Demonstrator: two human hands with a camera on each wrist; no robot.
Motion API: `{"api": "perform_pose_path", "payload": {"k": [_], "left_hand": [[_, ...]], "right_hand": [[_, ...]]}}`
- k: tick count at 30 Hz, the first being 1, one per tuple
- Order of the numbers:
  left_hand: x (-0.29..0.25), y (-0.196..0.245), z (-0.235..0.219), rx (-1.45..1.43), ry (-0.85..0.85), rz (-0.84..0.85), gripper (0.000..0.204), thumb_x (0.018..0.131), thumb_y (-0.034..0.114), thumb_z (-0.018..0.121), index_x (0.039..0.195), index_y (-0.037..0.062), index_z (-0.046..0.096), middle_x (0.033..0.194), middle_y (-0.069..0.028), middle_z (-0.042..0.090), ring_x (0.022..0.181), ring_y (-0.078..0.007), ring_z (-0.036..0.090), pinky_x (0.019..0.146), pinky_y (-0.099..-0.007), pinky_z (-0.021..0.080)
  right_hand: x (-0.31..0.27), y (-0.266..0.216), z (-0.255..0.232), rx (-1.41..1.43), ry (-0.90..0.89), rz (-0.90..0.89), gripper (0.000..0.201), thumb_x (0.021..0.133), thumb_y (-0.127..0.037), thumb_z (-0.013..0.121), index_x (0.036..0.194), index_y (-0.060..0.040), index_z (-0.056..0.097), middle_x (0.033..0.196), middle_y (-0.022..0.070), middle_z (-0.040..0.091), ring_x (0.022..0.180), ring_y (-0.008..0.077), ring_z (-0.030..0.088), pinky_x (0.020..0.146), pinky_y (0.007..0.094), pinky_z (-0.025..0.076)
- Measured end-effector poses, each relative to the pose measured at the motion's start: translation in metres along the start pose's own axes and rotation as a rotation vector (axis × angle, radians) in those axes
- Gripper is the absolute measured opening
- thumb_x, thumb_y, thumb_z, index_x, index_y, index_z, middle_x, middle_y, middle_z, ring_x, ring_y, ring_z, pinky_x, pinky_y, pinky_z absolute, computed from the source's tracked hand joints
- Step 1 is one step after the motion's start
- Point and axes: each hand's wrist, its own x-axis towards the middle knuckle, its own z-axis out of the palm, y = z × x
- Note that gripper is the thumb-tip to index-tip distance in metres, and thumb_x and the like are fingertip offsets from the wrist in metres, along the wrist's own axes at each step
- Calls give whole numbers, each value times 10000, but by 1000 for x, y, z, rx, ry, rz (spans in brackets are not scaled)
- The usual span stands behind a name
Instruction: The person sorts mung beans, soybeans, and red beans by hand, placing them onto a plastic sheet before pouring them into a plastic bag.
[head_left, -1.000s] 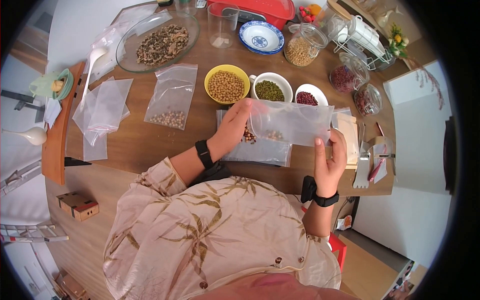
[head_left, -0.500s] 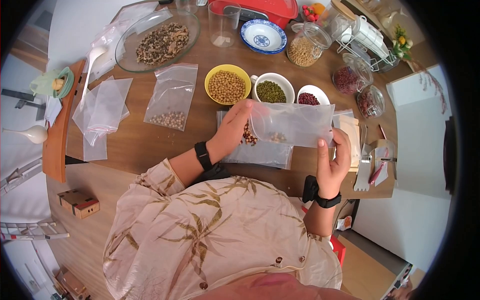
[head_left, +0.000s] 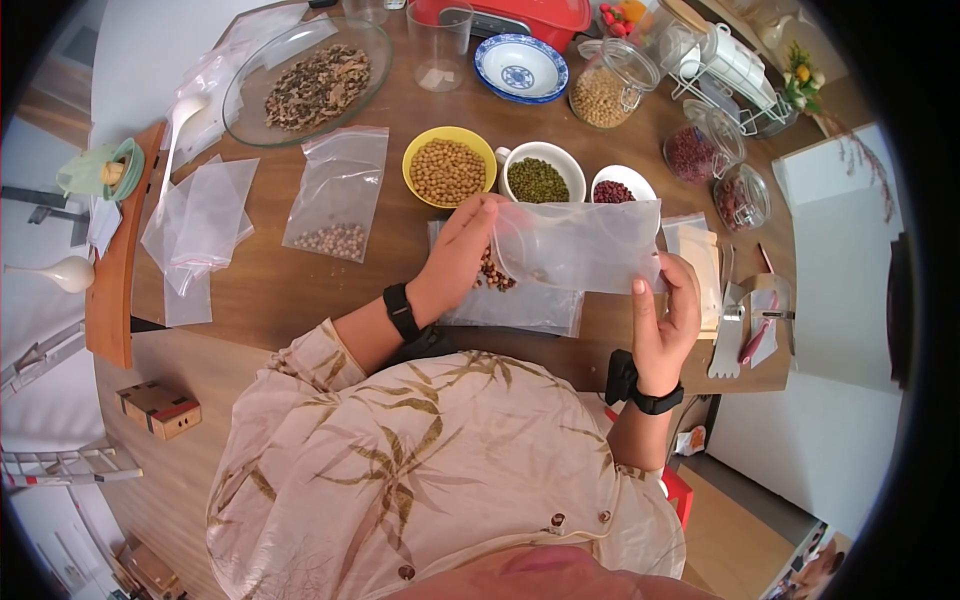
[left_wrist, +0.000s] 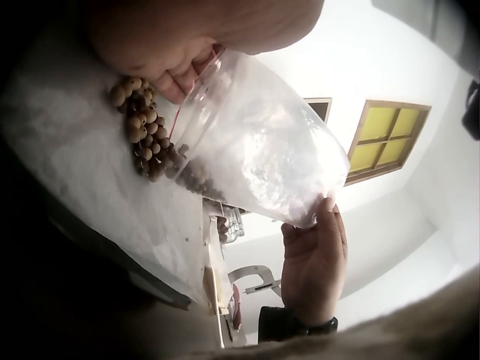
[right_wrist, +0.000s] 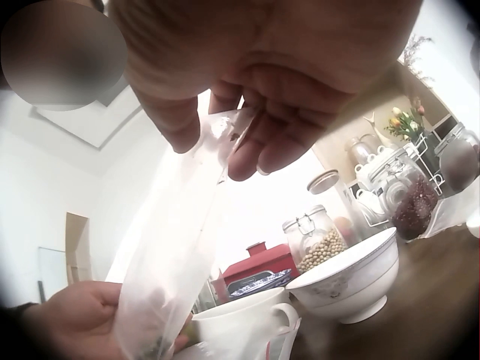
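Observation:
Between both hands a clear zip bag (head_left: 590,245) is stretched sideways above the table. At its mouth, by the red zip line, my left hand (head_left: 452,262) grips the edge. My right hand (head_left: 665,325) pinches the opposite corner between thumb and fingers; the left wrist view shows that end raised. Inside, small beans (left_wrist: 199,180) gather along the lower side near the mouth. Just outside the mouth lies a pile of round brownish beans (left_wrist: 146,127). Beneath is a flat plastic bag (head_left: 520,315), close to the table's front edge.
Behind the hands stand a yellow bowl of chickpeas (head_left: 447,170), a white cup of green beans (head_left: 540,180) and a white bowl of red beans (head_left: 622,185). A bag with beans (head_left: 335,200) lies left, beside empty bags (head_left: 210,215). Glass jars (head_left: 612,85) stand back right.
The beans seen through the middle of the held bag have slid away toward its mouth, and few show there now. Both hands keep nearly the same places and holds.

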Motion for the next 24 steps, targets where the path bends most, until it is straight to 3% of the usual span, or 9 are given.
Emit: {"api": "perform_pose_path", "payload": {"k": [12, 24], "left_hand": [[1, 0, 1, 26, 18, 20, 386, 1254, 318, 380, 1381, 19, 590, 1362, -151, 714, 1308, -240, 664, 1149, -425, 539], [2, 0, -1, -21, 29, 31, 256, 1237, 248, 462, 1373, 60, 570, 1349, -124, 721, 1252, -223, 693, 1099, -411, 575]], "right_hand": [[1, -5, 1, -5, -10, -17, 302, 1019, -80, 796, 1301, 4, 730, 1274, 166, 727, 1167, 299, 681, 1050, 387, 524], [-2, 1, -2, 51, -39, 15, 374, 1017, -90, 787, 1370, 7, 712, 1324, 166, 725, 1203, 299, 686, 1086, 397, 519]]}}
